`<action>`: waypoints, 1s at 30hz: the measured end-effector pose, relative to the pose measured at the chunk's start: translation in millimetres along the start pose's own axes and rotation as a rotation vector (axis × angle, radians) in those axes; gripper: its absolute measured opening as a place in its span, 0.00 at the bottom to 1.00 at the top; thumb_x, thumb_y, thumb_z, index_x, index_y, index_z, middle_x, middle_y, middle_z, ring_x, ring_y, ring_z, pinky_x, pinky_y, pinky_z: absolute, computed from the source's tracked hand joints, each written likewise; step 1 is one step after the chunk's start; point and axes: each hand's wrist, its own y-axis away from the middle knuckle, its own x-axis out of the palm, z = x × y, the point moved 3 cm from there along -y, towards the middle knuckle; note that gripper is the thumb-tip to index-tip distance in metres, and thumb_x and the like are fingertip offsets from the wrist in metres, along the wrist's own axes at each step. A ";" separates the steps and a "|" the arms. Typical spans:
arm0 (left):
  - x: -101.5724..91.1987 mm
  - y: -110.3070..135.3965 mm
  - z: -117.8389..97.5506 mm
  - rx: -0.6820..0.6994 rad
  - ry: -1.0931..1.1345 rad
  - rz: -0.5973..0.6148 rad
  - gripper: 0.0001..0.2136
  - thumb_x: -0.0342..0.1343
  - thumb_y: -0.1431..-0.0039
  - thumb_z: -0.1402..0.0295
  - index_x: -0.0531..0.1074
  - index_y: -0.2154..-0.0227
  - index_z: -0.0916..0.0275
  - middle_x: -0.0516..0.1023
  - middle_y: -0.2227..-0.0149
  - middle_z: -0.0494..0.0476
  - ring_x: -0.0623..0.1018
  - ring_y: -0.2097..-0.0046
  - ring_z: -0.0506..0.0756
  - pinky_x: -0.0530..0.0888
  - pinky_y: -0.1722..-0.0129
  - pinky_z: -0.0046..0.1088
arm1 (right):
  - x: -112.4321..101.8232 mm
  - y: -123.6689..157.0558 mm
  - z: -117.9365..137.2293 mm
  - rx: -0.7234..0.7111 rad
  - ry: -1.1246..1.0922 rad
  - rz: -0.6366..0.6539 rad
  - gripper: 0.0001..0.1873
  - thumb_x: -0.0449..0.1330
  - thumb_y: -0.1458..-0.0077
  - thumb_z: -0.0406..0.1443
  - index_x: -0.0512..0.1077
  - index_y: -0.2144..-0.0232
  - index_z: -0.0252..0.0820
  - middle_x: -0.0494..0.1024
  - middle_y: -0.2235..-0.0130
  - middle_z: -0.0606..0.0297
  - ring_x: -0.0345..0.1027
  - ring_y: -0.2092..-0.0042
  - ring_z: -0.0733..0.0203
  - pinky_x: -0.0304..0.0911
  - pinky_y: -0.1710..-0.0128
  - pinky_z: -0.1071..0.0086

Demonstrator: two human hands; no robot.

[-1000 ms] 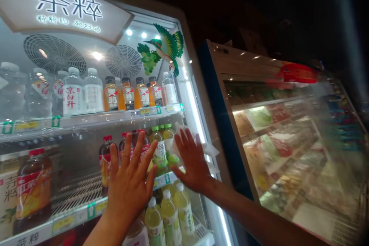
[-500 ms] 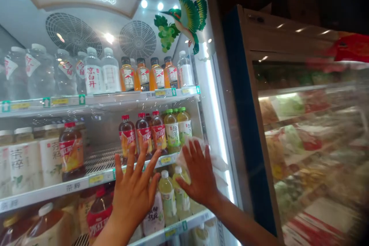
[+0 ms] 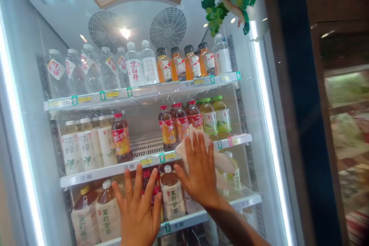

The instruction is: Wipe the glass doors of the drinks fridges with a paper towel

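My right hand [image 3: 198, 171] lies flat with its fingers stretched over a pale, thin cloth [image 3: 221, 161], holding it against the glass door of a drinks fridge. The cloth sticks out above and to the right of the fingers. My left hand [image 3: 140, 205] is lower and to the left, its fingers spread and nothing in it. It is up at the glass; whether the palm touches cannot be made out. Behind the right hand stand red-labelled tea bottles [image 3: 181, 123] and green-capped bottles [image 3: 221, 119]. A large tea bottle [image 3: 173, 196] shows between the hands.
Clear bottles [image 3: 93, 73] and orange drinks [image 3: 193, 65] line the top shelf. White-labelled bottles [image 3: 86, 146] are on the middle shelf's left. A bird sticker [image 3: 236, 0] decorates the door's upper right. Another lit display cabinet [image 3: 346, 123] stands to the right, blurred.
The view has swung left, showing more of the fridge. Against the shelves, my right hand and the cloth have shifted left; my left hand is lower, now in front of the bottom shelf.
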 end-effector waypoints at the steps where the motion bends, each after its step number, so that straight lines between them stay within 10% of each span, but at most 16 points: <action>1: -2.5 4.2 9.2 -0.014 -0.018 0.011 0.36 0.54 0.35 0.69 0.46 0.29 0.48 0.37 0.24 0.56 0.38 0.24 0.66 0.35 0.29 0.61 | 2.5 -3.9 8.5 0.020 0.000 -0.006 0.43 0.49 0.32 0.45 0.34 0.26 0.34 0.33 0.24 0.51 0.28 0.24 0.42 0.35 0.28 0.37; 7: -19.8 27.5 66.3 -0.043 -0.059 0.028 0.38 0.53 0.35 0.72 0.42 0.28 0.46 0.35 0.24 0.55 0.37 0.24 0.66 0.35 0.29 0.61 | 24.2 41.0 89.2 -0.060 0.044 0.031 0.44 0.50 0.33 0.46 0.40 0.27 0.27 0.37 0.25 0.46 0.31 0.25 0.39 0.32 0.27 0.41; 13: -40.1 38.4 113.8 -0.072 -0.054 0.021 0.38 0.52 0.34 0.70 0.38 0.28 0.45 0.33 0.24 0.56 0.35 0.25 0.67 0.35 0.30 0.66 | 38.9 -0.8 145.0 0.040 -0.034 0.021 0.44 0.52 0.34 0.44 0.36 0.27 0.31 0.37 0.25 0.47 0.31 0.25 0.39 0.38 0.30 0.33; 19: -50.2 66.2 145.1 -0.163 -0.055 0.073 0.37 0.49 0.32 0.69 0.35 0.29 0.42 0.29 0.24 0.51 0.33 0.25 0.66 0.35 0.31 0.66 | 52.3 45.7 204.7 -0.058 -0.047 0.018 0.38 0.54 0.36 0.45 0.53 0.29 0.38 0.51 0.27 0.52 0.37 0.25 0.40 0.36 0.28 0.36; 24: -49.1 78.7 157.3 -0.223 0.030 0.137 0.31 0.45 0.30 0.66 0.39 0.29 0.44 0.28 0.24 0.50 0.32 0.25 0.64 0.37 0.29 0.63 | 59.1 2.5 221.6 -0.055 -0.088 0.044 0.41 0.52 0.34 0.48 0.47 0.28 0.31 0.48 0.26 0.48 0.32 0.24 0.43 0.40 0.28 0.37; 30: -39.4 97.0 159.0 -0.292 -0.013 0.147 0.27 0.43 0.30 0.60 0.54 0.30 0.57 0.31 0.24 0.59 0.33 0.25 0.70 0.37 0.31 0.67 | 61.1 76.9 214.9 -0.109 -0.047 0.120 0.37 0.55 0.35 0.48 0.57 0.31 0.37 0.57 0.28 0.55 0.39 0.25 0.46 0.46 0.28 0.44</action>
